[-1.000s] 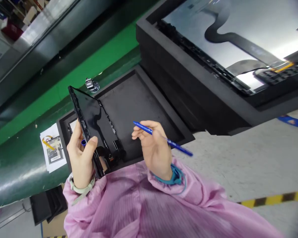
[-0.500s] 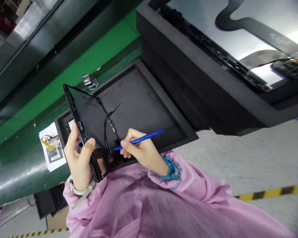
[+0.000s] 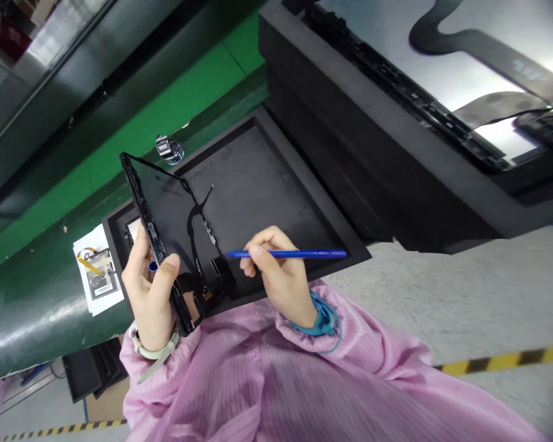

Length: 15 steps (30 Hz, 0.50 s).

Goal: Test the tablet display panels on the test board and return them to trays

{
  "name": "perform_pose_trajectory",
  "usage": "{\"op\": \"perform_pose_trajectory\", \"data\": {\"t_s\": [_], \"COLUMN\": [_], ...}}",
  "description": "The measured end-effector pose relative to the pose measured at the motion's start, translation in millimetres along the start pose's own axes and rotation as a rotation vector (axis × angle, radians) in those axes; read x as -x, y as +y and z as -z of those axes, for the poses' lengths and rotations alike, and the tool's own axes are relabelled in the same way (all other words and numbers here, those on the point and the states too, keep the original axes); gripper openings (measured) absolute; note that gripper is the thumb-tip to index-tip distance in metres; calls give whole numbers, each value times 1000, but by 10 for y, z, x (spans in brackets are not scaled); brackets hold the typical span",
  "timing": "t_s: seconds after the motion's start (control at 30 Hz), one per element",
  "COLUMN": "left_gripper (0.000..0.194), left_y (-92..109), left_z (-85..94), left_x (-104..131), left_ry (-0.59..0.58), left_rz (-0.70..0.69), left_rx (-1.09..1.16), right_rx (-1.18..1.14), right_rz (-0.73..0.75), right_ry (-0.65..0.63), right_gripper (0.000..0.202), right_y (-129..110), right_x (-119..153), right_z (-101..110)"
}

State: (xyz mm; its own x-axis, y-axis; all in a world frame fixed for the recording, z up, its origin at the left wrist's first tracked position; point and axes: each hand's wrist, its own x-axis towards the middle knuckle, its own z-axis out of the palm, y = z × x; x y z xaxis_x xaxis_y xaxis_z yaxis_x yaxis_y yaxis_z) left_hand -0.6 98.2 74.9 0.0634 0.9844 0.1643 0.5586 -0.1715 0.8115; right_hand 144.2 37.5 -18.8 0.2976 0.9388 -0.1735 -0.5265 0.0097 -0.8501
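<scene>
My left hand grips the edge of a flat black display panel, thumb on the near side, and holds it tilted up over a black foam tray. A dark ribbon cable runs loose along the panel's back toward a small connector area at the lower corner. In my right hand is a blue pen, pinched between thumb and fingers. Its tip points left, apart from the panel. A blue ring-shaped object shows by my left fingers; what it belongs to is hidden.
At right rises a stack of black foam trays, the top one holding another panel with a ribbon cable. A small metal part lies behind my tray. Left, a small circuit module rests on white paper on the green bench.
My right hand has drawn back up and right from the connector corner, and the pen has swung to nearly level. The loose ribbon cable has shifted slightly. My left hand still holds the panel.
</scene>
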Motion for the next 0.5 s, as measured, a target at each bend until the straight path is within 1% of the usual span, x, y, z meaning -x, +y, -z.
{"op": "perform_pose_trajectory", "data": {"t_s": [0.07, 0.13, 0.2, 0.23, 0.3, 0.33, 0.4, 0.43, 0.47, 0.5], "left_gripper": [53, 54, 58, 61, 69, 71, 72, 70, 65, 57], "left_y": [-1, 29, 89, 126, 208, 247, 315, 339, 355, 361], "left_z": [-56, -193, -420, -560, -859, -997, -1204, -1257, -1272, -1251], "left_x": [15, 25, 21, 13, -11, -21, -22, -7, 19, 56], "left_ry": [17, 26, 12, -5, -59, -103, -215, -270, -313, -340], "left_rz": [-41, -73, -82, -81, -78, -67, -10, 22, 45, 51], "left_rx": [-14, -29, -55, -77, -125, -152, -179, -164, -127, -67], "right_rx": [58, 124, 131, 120, 147, 209, 411, 522, 625, 722], "right_rz": [149, 256, 350, 402, 501, 524, 497, 452, 398, 340], "right_ry": [55, 29, -16, -25, 21, 69, 166, 195, 205, 195], "right_gripper": [24, 23, 24, 32, 50, 55, 52, 48, 47, 48], "right_y": [8, -5, -34, -52, -92, -112, -149, -165, -180, -195], "right_x": [50, 112, 176, 202, 233, 234, 206, 181, 155, 133], "right_z": [16, 30, 57, 81, 163, 224, 380, 465, 548, 621]}}
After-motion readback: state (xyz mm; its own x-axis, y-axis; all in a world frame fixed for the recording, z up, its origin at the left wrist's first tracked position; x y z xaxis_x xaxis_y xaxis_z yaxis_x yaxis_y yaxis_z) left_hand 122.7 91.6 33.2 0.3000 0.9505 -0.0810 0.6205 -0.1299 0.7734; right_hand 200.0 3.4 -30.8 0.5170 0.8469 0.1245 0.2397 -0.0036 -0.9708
